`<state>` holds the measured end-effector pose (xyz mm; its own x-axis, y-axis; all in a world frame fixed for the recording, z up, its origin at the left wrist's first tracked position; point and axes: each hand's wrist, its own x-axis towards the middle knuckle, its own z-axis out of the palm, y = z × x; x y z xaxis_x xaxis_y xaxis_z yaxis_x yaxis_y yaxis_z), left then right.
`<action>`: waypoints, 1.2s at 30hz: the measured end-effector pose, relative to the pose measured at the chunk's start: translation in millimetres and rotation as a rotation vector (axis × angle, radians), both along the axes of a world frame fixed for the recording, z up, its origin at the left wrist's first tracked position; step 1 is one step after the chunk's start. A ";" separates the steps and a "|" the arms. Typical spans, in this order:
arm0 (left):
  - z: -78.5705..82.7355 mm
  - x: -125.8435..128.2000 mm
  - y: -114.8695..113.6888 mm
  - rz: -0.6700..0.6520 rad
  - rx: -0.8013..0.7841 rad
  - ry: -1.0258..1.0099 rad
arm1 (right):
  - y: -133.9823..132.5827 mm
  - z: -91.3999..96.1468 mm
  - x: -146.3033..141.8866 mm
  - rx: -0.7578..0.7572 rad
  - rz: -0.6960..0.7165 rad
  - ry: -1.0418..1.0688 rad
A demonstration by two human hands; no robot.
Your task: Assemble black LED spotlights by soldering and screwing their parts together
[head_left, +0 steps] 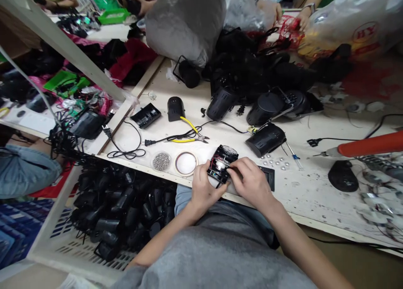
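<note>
An opened black device housing with red wires and a pale part inside sits at the table's front edge. My left hand is closed around its left and lower side. At its right side my right hand has thumb and forefinger pinched together; whatever is between these fingertips is too small to make out. Just left of the device lie a roll of tape and a round dish of small metal screws. Yellow-handled cutters lie behind them, across a black power cord.
Black housings and a blue-tipped screwdriver are right of the device. An orange electric screwdriver juts in from the right. A white crate full of black units stands below left. Co-workers' hands show across the table.
</note>
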<state>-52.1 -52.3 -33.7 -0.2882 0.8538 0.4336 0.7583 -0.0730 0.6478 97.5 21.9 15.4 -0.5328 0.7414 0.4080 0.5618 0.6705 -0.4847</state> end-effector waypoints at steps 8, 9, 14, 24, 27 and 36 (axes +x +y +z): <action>0.9 0.4 0.1 0.001 -0.020 -0.013 | 6.3 -3.7 -4.4 0.022 0.020 -0.063; 1.3 0.6 0.3 0.001 -0.023 -0.017 | 6.7 -3.3 -3.9 0.020 0.020 -0.050; 3.7 0.7 0.8 0.007 -0.035 -0.009 | 7.4 2.2 0.8 0.007 -0.007 0.005; 12.4 -1.1 -2.5 -0.040 -0.041 0.039 | -2.0 10.9 8.6 0.041 -0.153 0.200; 11.3 -2.2 -6.5 -0.021 0.015 0.089 | -2.7 11.7 10.6 0.051 -0.198 0.242; 11.0 -9.6 21.8 -0.019 0.014 0.075 | -5.4 11.6 16.6 0.044 -0.231 0.325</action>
<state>-61.8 -30.5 -22.7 -0.2385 0.8526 0.4650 0.8029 -0.0963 0.5883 114.0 16.6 27.0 -0.1924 0.8044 0.5621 0.5224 0.5689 -0.6352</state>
